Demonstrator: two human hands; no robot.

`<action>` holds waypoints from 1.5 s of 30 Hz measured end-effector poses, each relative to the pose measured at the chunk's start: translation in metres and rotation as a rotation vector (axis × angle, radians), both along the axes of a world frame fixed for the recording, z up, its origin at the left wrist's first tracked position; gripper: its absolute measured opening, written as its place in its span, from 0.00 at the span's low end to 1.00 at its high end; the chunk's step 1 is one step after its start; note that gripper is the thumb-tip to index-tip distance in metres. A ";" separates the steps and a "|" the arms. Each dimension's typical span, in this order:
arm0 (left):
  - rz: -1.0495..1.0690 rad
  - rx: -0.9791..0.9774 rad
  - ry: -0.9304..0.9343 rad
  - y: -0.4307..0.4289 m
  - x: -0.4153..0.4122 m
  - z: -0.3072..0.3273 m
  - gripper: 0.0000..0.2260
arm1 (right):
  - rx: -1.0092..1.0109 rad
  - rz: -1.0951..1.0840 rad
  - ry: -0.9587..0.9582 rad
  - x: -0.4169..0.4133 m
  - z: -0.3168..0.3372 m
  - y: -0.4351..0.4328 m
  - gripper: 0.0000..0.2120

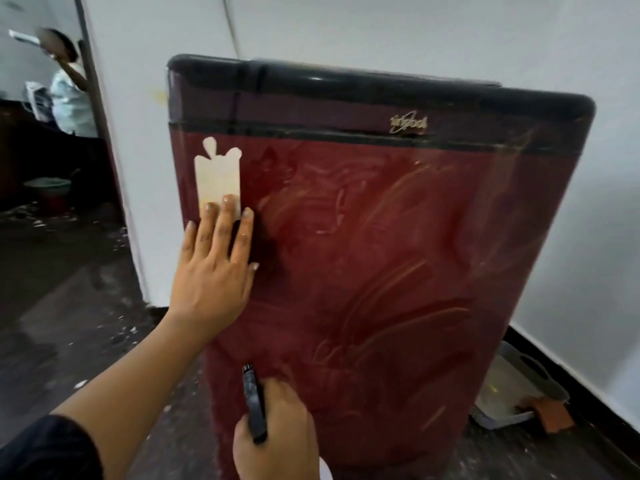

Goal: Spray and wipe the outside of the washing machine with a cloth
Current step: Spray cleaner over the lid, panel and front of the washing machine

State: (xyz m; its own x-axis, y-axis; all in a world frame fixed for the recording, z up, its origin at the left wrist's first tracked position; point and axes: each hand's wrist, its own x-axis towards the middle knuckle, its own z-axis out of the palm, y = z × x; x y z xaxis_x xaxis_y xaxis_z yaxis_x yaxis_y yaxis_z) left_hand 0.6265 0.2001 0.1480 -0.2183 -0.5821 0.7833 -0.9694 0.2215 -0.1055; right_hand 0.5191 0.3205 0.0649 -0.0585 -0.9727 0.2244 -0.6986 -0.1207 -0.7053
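Left hand (211, 268) presses flat on washing machine (381, 271) sticker (216, 174), right hand (280, 441) grips black tool (254, 407); gold logo (409, 124) blurred.

washing machine (381, 254) 1; hands (211, 271) (277, 434) 2; black handle (254, 403) 1; sticker (218, 174) 1; tray (502, 386) 1; bucket (48, 188) 1; bystander (69, 95) 1

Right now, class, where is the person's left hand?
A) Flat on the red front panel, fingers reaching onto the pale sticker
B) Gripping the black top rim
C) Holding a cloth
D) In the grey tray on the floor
A: the left hand lies flat on the red front of the washing machine, its straight fingers overlapping the lower end of the pale sticker.
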 end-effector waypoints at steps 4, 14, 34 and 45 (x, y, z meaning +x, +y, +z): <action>-0.013 0.011 -0.032 -0.002 0.004 0.000 0.33 | 0.059 0.057 -0.021 0.018 -0.015 -0.013 0.09; -0.041 -0.017 0.100 -0.006 -0.019 -0.026 0.30 | -0.094 -0.438 -0.265 -0.054 -0.063 -0.021 0.16; -0.230 0.121 -0.100 0.003 -0.125 -0.145 0.32 | -0.076 -0.591 -0.159 -0.183 -0.109 0.007 0.04; -0.044 0.287 0.041 0.044 -0.031 -0.202 0.32 | 0.125 0.036 -0.053 -0.032 -0.150 0.015 0.13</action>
State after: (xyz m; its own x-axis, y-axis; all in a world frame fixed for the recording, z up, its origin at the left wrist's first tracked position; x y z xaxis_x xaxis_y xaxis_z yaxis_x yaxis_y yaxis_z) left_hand 0.5955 0.2442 -0.0535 -0.2198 -0.7720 0.5964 -0.9604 0.2787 0.0068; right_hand 0.4871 0.3359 -0.0846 -0.0314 -0.9946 0.0991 -0.6571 -0.0542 -0.7519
